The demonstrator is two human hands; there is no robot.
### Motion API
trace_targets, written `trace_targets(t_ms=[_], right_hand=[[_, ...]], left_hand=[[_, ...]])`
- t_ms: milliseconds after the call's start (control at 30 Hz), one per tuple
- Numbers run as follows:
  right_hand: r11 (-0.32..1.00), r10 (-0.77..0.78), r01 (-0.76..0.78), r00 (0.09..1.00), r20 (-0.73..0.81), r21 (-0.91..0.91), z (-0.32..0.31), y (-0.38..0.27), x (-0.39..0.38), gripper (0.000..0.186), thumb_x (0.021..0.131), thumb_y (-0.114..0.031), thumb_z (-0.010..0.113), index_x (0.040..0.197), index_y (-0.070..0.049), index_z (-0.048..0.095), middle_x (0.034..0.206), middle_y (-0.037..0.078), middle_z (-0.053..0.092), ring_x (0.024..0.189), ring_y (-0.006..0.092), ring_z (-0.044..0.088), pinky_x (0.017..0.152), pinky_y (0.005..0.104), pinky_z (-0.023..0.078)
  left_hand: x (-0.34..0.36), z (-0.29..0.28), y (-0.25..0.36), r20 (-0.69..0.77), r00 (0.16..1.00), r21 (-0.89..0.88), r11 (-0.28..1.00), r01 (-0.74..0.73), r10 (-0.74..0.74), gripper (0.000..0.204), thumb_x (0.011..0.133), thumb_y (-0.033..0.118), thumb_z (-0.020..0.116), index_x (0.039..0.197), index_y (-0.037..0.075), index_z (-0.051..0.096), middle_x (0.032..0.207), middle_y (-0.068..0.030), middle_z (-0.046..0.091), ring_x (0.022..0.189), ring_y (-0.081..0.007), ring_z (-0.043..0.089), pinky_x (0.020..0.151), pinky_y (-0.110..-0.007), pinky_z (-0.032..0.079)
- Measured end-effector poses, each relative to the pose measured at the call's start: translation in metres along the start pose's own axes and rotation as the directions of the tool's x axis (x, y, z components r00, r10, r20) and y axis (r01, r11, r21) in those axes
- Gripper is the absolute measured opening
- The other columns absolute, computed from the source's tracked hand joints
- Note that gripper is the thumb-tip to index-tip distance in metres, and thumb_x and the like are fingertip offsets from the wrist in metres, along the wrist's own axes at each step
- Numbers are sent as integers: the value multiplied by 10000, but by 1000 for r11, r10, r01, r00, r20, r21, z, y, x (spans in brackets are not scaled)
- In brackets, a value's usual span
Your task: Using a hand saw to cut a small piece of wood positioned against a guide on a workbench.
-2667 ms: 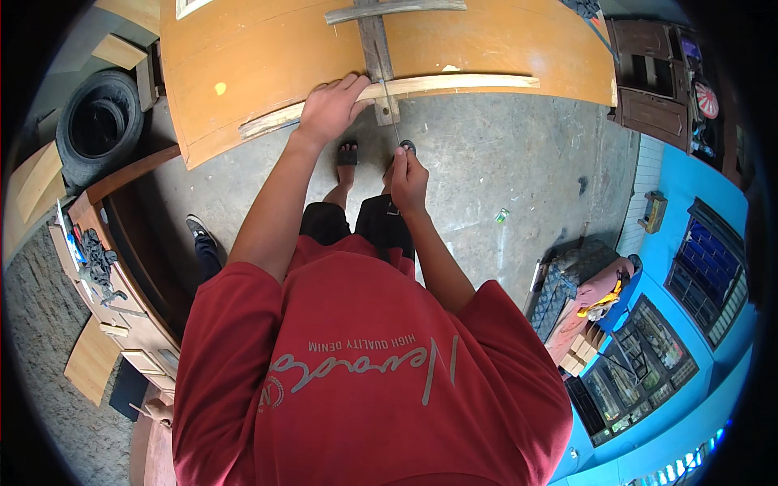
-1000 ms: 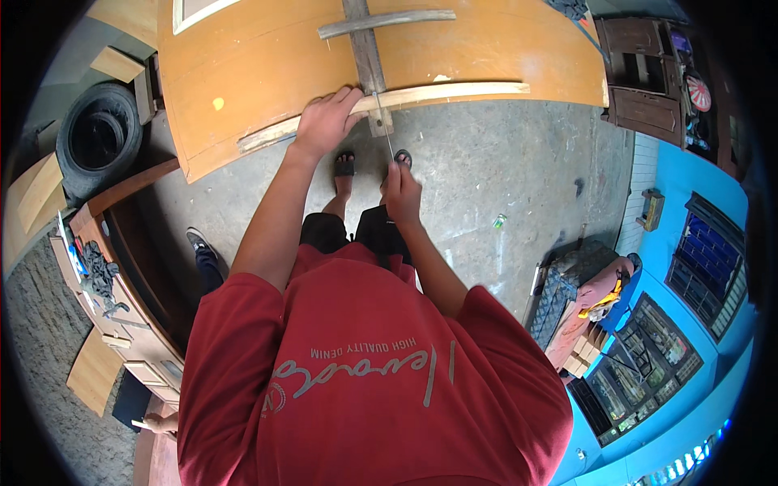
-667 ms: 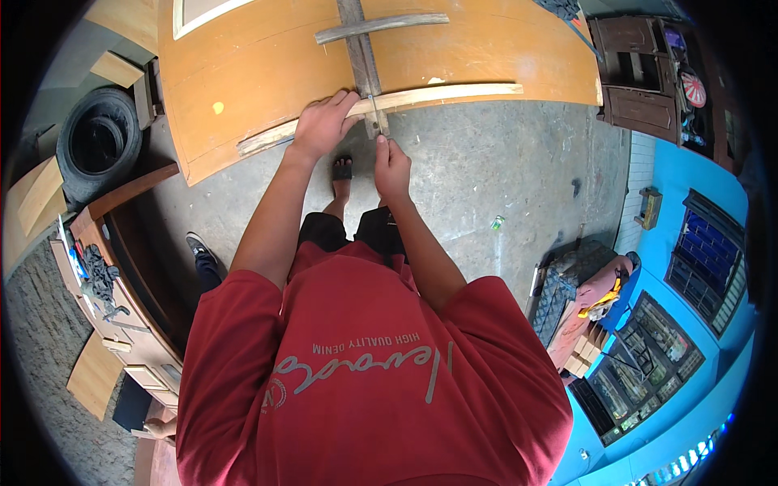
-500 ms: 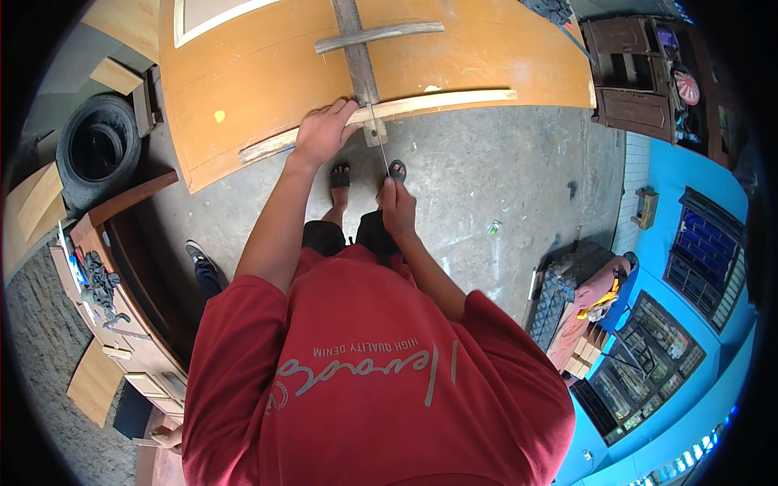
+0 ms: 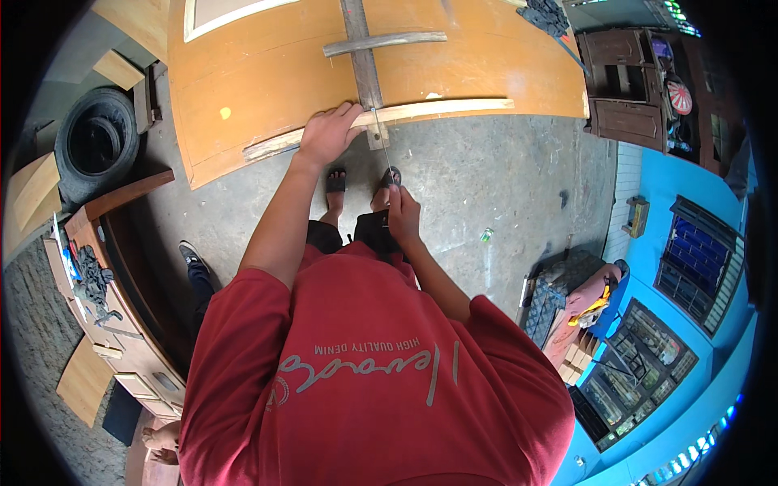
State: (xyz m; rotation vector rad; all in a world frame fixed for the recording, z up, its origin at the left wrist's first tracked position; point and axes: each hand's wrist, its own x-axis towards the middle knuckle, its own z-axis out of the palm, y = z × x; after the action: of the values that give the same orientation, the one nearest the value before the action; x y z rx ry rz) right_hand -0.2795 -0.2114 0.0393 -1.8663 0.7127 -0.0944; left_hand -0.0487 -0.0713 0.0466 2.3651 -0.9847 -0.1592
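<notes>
A long pale wood strip (image 5: 454,107) lies across a dark grey wooden board (image 5: 367,77) near the front edge of the orange table panel (image 5: 267,81). My left hand (image 5: 331,136) is closed over the strip, just left of the board, pressing it down. My right hand (image 5: 404,215) is closed in front of my body around the end of a handsaw (image 5: 384,150). Its thin blade shows edge-on, reaching away from me to the strip beside my left hand. The handle is hidden in my fingers.
A short grey crosspiece (image 5: 397,38) lies over the board farther back. Tyres (image 5: 99,146) and a wooden cabinet (image 5: 121,324) stand at left, where another person's shoe (image 5: 193,257) and hand (image 5: 164,437) show. A dark cabinet (image 5: 624,113) stands at far right.
My right hand has drawn back slightly toward my body with the handsaw. My left hand keeps its hold on the strip. The whole view has shifted a little.
</notes>
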Motion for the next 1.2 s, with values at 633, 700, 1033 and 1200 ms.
trace_targets(t_ms=[633,700,1033,1200], right_hand=[[975,-214,212,976,-30,-62,19,6,39,436,1133,-328,539,871,13,612,690,230,571,597,341,571,606,474,442],[986,-163,162,986,-19,-46,31,-13,78,436,1133,-331,535,880,15,611,702,233,579,612,345,579,614,469,447],[1000,-14,15,1000,23,-23,-4,3,-6,380,1129,-311,538,917,-10,632,730,221,635,639,372,640,616,461,469],[970,-195,188,980,-34,-152,33,3,65,413,1126,-318,555,884,11,618,723,256,623,633,431,622,600,474,456]], left_hand=[[1,0,-3,-5,1000,1,1000,-7,7,338,993,351,685,1235,133,594,1136,-92,681,1053,-318,713,853,-468,570],[5,2,-3,6,1000,1,1000,-11,11,340,995,354,683,1235,131,594,1140,-91,681,1052,-317,714,853,-465,570],[-2,4,-3,7,1000,32,999,-5,4,333,1003,353,677,1240,136,585,1133,-95,674,1044,-324,715,852,-464,569],[7,-4,2,43,999,7,1000,8,-8,329,1001,346,678,1232,131,585,1125,-93,672,1043,-327,712,857,-473,567]])
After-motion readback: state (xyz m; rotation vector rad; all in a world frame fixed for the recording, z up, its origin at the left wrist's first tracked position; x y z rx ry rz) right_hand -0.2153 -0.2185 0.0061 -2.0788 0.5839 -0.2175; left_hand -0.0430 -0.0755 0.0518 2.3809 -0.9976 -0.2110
